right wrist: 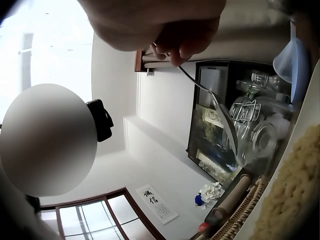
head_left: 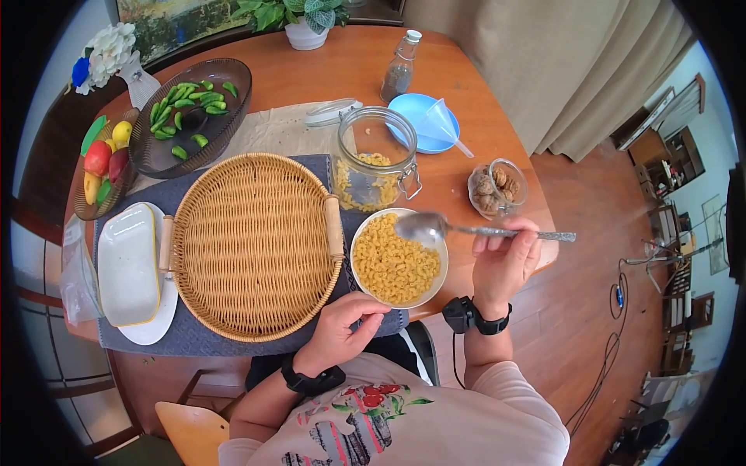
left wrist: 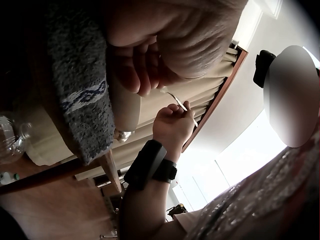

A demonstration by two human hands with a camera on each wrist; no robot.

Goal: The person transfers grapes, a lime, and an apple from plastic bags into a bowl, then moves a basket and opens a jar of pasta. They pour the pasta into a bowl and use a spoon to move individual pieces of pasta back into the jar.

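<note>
In the head view the right hand (head_left: pixel 505 260) grips the handle of a metal spoon (head_left: pixel 423 227), whose bowl hangs over the upper right of a white bowl (head_left: pixel 444 272) full of yellow macaroni (head_left: pixel 392 260). The left hand (head_left: pixel 346 326) is at that bowl's lower left rim, its fingertips touching or very near it. Behind the bowl an open glass jar (head_left: pixel 377 159) holds more macaroni. The right wrist view shows the spoon (right wrist: pixel 226 120) tilted under the right hand (right wrist: pixel 160 25), with macaroni (right wrist: pixel 295 185) below. Curled fingers of the left hand (left wrist: pixel 170 45) show in the left wrist view.
A round wicker tray (head_left: pixel 252 248) lies left of the bowl, with a white dish (head_left: pixel 128 264) beyond. Behind stand a blue plate with a funnel (head_left: pixel 439 124), a glass bottle (head_left: pixel 399 70), a walnut jar (head_left: pixel 497 190), a pepper dish (head_left: pixel 190 116) and a fruit basket (head_left: pixel 81 203).
</note>
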